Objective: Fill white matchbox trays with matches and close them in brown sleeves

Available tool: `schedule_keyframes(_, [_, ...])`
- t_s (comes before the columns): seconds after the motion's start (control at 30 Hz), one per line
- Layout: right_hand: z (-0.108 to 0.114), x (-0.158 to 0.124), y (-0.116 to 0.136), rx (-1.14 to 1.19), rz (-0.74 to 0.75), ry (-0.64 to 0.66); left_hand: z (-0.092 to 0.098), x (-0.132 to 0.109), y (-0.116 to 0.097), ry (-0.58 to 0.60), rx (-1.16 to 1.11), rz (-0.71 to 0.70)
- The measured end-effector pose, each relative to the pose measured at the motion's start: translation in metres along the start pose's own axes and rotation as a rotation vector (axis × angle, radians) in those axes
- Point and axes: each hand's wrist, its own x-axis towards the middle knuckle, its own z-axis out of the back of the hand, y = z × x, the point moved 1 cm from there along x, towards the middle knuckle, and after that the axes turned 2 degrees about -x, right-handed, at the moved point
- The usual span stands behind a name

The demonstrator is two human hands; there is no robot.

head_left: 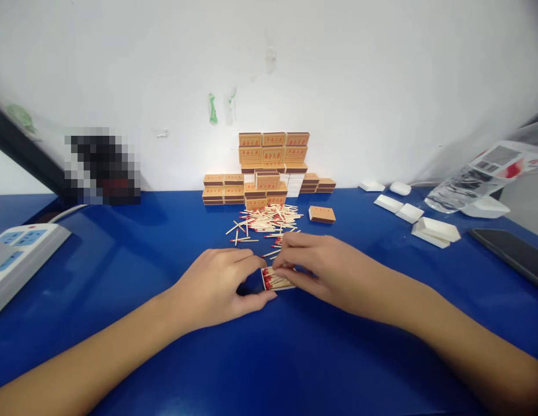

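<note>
A small white matchbox tray (265, 284) lies on the blue table, filled with red-tipped matches (273, 278). My left hand (221, 283) curves around its left end, thumb at the near edge and index finger at the far edge. Over the tray's right part is my right hand (312, 263), fingertips pinched together just above the matches. Whatever is between those fingertips is hidden. Just beyond the hands, a pile of loose matches (273, 218) spreads over the table, a few of them close to my right fingers.
Stacked matchboxes (273, 155) stand against the wall behind the pile. One matchbox (322, 215) lies apart. On the right are empty white trays (436, 230), a plastic bottle (463, 182) and a phone (511, 251). A power strip (32, 254) sits at left.
</note>
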Motion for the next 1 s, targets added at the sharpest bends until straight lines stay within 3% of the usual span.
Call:
schedule_keyframes(0.1, [0.0054,-0.0015,-0.0024,0.020,-0.005,-0.041,0.0005,0.0001,0.0001,-0.015,-0.006,-0.006])
schedule_keyframes(0.3, [0.0049,-0.0028,-0.0032,0.038,-0.026,0.032,0.0011,-0.0004,0.0021,-0.054,-0.004,-0.035])
schedule_keyframes(1.0, [0.0020,-0.0010,-0.0017,0.056,-0.058,0.084,0.0013,-0.0002,0.0012,-0.012,0.020,-0.008])
